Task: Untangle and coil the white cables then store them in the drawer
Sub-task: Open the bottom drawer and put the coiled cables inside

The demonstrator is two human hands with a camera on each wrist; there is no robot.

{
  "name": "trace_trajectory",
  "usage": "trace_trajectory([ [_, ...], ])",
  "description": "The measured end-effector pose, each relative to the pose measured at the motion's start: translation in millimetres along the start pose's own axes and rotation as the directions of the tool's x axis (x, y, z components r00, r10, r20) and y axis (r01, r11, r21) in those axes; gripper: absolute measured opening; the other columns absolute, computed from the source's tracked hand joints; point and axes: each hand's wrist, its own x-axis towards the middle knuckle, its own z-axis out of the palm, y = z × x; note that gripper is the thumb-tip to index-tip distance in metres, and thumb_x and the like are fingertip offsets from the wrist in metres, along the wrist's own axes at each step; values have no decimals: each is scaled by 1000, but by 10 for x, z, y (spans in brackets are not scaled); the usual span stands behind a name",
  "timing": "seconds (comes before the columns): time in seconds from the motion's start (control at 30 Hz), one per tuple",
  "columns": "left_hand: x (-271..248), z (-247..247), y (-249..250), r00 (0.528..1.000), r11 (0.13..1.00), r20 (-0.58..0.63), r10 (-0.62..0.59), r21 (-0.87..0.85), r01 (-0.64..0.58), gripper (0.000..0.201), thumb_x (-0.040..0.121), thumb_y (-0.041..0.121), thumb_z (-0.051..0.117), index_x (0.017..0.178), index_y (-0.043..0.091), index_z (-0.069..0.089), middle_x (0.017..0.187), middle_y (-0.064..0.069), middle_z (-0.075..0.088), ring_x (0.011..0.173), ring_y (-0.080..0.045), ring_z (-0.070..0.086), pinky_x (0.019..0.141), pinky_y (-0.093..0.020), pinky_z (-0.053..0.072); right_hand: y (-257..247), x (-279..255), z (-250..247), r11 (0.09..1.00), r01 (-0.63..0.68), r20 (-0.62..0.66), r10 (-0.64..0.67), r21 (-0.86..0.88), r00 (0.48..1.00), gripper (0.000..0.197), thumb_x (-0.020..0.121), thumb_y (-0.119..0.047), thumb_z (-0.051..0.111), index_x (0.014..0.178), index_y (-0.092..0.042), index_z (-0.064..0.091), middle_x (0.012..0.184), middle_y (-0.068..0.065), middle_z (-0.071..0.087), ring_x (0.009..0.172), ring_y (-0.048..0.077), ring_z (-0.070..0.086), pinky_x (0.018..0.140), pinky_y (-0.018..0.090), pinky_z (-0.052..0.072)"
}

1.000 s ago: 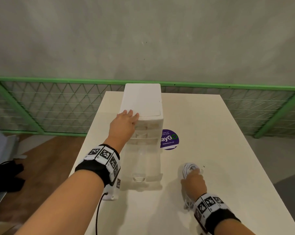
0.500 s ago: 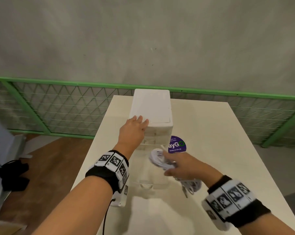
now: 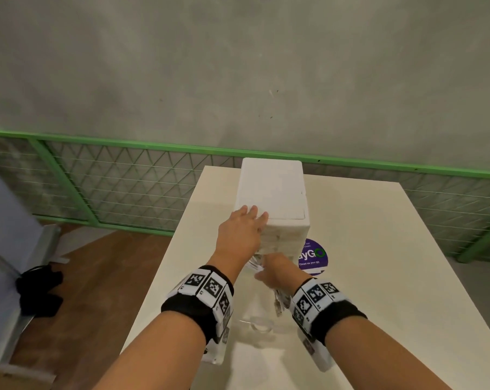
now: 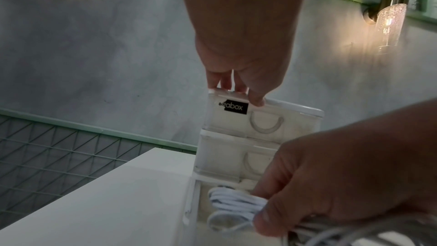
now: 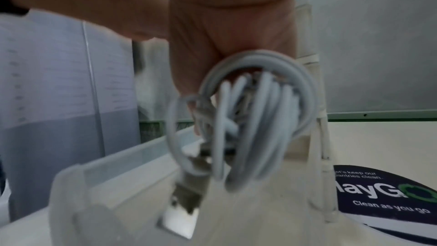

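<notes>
A white drawer unit (image 3: 272,190) stands on the table (image 3: 393,277). Its clear bottom drawer (image 3: 259,325) is pulled out toward me. My left hand (image 3: 242,229) rests flat on the unit's top front edge, fingers straight. My right hand (image 3: 277,270) grips a bundle of coiled white cables (image 3: 256,263) and holds it low inside the open drawer, just in front of the unit. The left wrist view shows the coil (image 4: 232,205) between the drawer walls. In the right wrist view the coil (image 5: 248,119) hangs from my fingers, with a metal USB plug (image 5: 182,218) dangling.
A purple round sticker (image 3: 312,256) lies on the table right of the unit. A green wire fence (image 3: 125,187) runs behind the table along a grey wall. The table's left edge drops to a wooden floor with a black item (image 3: 38,288).
My right hand lifted the cable coil from the table's front right and carried it left into the open drawer. The left hand stayed on the unit's top.
</notes>
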Motion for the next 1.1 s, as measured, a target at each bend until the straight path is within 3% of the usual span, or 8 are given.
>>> trace_trajectory([
  [0.13, 11, -25, -2, 1000, 1000, -2, -6, -10, 6, 45, 101, 18, 28, 145, 26, 32, 151, 3, 33, 142, -20, 25, 102, -35, 43, -44, -5, 195, 996, -15, -137, 27, 88, 990, 45, 92, -26, 50, 131, -3, 43, 130, 17, 52, 117, 29, 52, 96, 34, 44],
  [0.37, -1, -24, -6, 1000, 1000, -8, 1, -1, -1, 44, 101, 19, 28, 144, 27, 33, 150, 4, 34, 140, -19, 28, 99, -33, 44, -7, -81, 473, 989, 1, -103, 14, 145, 995, 59, 97, -32, 35, 148, -13, 10, 145, 22, 28, 128, 34, 34, 105, 38, 33],
  [0.5, -6, -42, 4, 1000, 1000, 22, -12, -25, 13, 44, 101, 20, 28, 145, 27, 32, 152, 4, 32, 143, -20, 24, 106, -34, 38, 21, -155, 173, 947, 7, 19, -13, 322, 1000, 57, 93, -38, 46, 142, -13, 32, 144, 14, 42, 131, 28, 40, 108, 35, 34],
  [0.67, -4, -204, 60, 998, 996, 58, -14, 87, 9, 41, 98, 34, 35, 134, 14, 43, 128, -4, 55, 125, -25, 46, 118, -48, 4, 420, -459, -75, 899, -1, -251, 123, 437, 960, 40, 91, -35, 52, 125, -16, 56, 127, 5, 61, 114, 19, 56, 95, 26, 41],
  [0.77, 62, -286, 63, 999, 993, 49, -3, 117, -3, 44, 95, 43, 41, 127, 14, 50, 120, -7, 61, 122, -28, 48, 117, -52, -1, 647, -693, 92, 874, 15, -236, 114, 486, 965, 89, 74, -51, 68, 145, -19, 25, 144, 5, 40, 130, 22, 40, 108, 34, 34],
  [0.87, 100, -185, 35, 990, 994, 136, 36, 94, -49, 65, 93, 51, 40, 149, 22, 21, 157, -14, 18, 147, -28, 11, 117, -51, 0, 665, -906, 337, 868, 57, -92, -13, 493, 996, 138, 48, -62, 78, 142, -31, -18, 149, 2, 26, 133, 19, 29, 109, 31, 27],
  [1.0, 164, -87, 1, 986, 995, 147, 73, 58, -82, 61, 97, 46, 34, 150, 24, 14, 159, -10, 13, 147, -27, 7, 118, -46, 8, 637, -825, 583, 773, 87, -141, 3, 628, 990, 134, 55, -35, 87, 129, -40, -24, 144, -3, 39, 107, 8, 45, 91, 19, 39],
  [1.1, 197, -99, -12, 986, 995, 145, 84, 48, -92, 58, 98, 43, 34, 150, 22, 19, 157, -11, 17, 146, -28, 11, 118, -41, 13, 689, -715, 676, 751, 76, -171, 50, 656, 984, 144, 48, -38, 89, 132, -42, -28, 133, -6, 51, 102, 16, 57, 86, 22, 47],
])
